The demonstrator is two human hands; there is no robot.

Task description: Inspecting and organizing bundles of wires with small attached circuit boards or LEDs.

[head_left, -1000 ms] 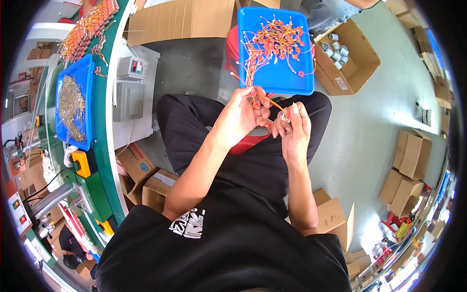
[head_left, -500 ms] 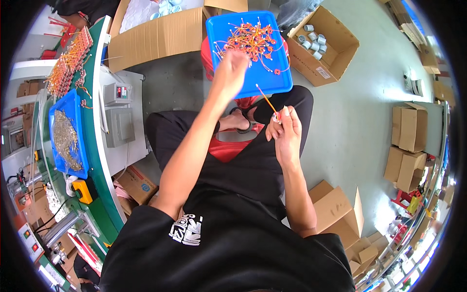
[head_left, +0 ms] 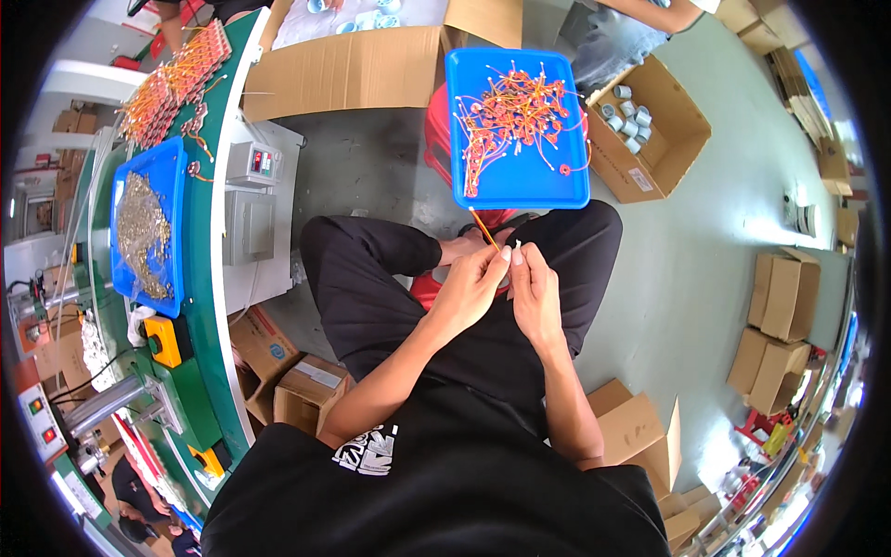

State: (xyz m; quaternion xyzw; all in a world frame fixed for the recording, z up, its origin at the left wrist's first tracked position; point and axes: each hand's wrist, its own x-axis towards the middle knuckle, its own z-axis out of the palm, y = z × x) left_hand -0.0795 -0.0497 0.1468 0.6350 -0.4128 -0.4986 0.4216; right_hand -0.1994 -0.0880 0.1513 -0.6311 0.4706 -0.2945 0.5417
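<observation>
My two hands meet above my lap, fingertips almost touching. My left hand point(head_left: 471, 290) is closed in a pinch at the lower end of an orange wire point(head_left: 485, 229), which slants up toward the tray. My right hand point(head_left: 535, 297) is also pinched closed, with a small white tip point(head_left: 518, 244) showing above its fingertips. What else lies between the fingers is hidden. Just beyond them, a blue tray point(head_left: 529, 193) holds a tangled pile of orange wires point(head_left: 515, 111) with small red round parts and pale ends. Some wires lie bunched along its left side.
The tray rests on a red stool point(head_left: 438, 139). Cardboard boxes with pale cup-like parts stand behind it point(head_left: 343, 79) and right of it point(head_left: 682, 139). At left, a green workbench point(head_left: 209, 278) carries another blue tray point(head_left: 174, 232) of small metal parts. Another person's arm point(head_left: 654, 14) reaches in at the top.
My left hand has come back from the tray to meet my right hand at the wire. Some wires now lie bunched at the tray's near left. The whole view has shifted.
</observation>
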